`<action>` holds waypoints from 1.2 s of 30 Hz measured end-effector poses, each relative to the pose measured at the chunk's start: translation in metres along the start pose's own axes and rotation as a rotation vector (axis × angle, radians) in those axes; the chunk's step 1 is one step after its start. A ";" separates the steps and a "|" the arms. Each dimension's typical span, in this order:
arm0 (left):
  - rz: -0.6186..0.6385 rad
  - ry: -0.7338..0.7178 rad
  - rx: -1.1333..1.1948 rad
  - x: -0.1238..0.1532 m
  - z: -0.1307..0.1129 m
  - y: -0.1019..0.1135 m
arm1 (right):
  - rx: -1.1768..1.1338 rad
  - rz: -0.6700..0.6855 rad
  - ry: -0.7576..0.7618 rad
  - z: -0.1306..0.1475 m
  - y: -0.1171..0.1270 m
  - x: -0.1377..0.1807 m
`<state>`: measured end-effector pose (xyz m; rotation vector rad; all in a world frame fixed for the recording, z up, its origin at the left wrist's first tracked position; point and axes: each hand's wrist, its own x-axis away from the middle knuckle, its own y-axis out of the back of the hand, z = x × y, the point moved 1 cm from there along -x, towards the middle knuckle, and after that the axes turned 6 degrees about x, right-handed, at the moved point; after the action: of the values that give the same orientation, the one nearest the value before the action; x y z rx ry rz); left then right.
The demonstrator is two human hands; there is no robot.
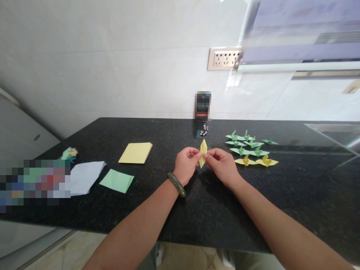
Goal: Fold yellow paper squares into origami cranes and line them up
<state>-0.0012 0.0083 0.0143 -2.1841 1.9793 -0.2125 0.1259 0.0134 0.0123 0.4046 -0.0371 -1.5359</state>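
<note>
Between my two hands is a yellow folded origami paper [203,148], a narrow diamond shape held upright above the dark countertop. My left hand [187,165] pinches its left side with thumb and fingers; a green bangle [176,184] circles that wrist. On the other side, my right hand [222,165] grips the paper's right edge, thumb in front. Just right of that hand sit two yellow paper cranes [267,161]. Behind them stand several green paper cranes [241,150] in loose rows.
To the left lie a stack of yellow paper [135,153], a green sheet [117,180] with a folded edge and white sheets [86,176]. A phone-like object [203,107], blurred out, leans on the wall with a beaded strap [204,129]. A sink edge [332,138] shows at right.
</note>
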 end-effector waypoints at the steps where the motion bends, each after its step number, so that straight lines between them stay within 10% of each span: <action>1: 0.000 -0.001 -0.006 0.000 0.000 0.000 | 0.002 0.002 0.006 0.000 0.000 0.000; 36: 0.016 -0.036 -0.087 -0.002 0.011 -0.002 | 0.283 -0.147 0.068 -0.002 0.001 0.000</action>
<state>0.0028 0.0110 0.0038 -2.2071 2.0214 -0.0861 0.1269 0.0139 0.0110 0.6963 -0.1763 -1.6660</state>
